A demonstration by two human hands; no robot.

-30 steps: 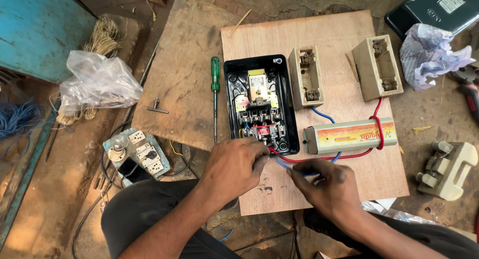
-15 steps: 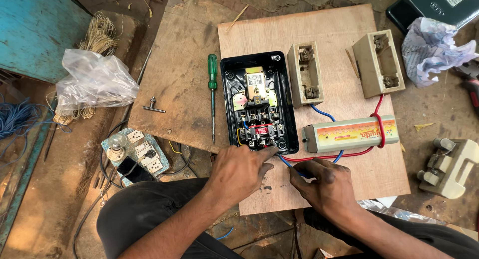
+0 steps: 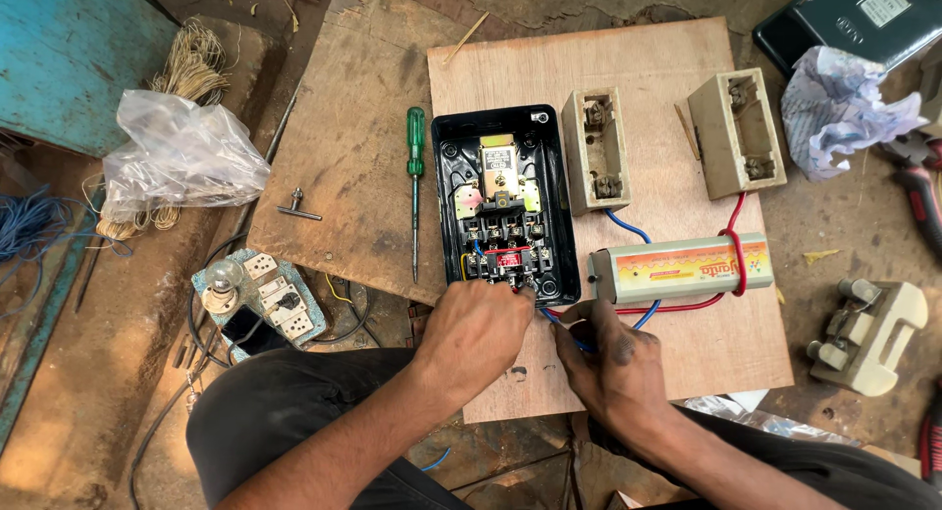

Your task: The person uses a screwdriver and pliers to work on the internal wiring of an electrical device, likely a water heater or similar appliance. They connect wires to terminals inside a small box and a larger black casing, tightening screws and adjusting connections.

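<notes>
Head view: left hand pinches at starter box terminals, grip hidden; right hand closed on blue wire; wire looks thin, springy, best gripped near its end.

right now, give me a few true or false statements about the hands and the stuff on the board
1. The left hand touches the bottom edge of the black box. True.
2. The screwdriver is in the right hand. False: it lies on the wood left of the box.
3. Red and blue wires run near the long cream unit. True.
4. The black box has its lid on. False: it is open, parts showing.
5. The plastic bag lies on the board. False: it lies off it, far left.
</notes>
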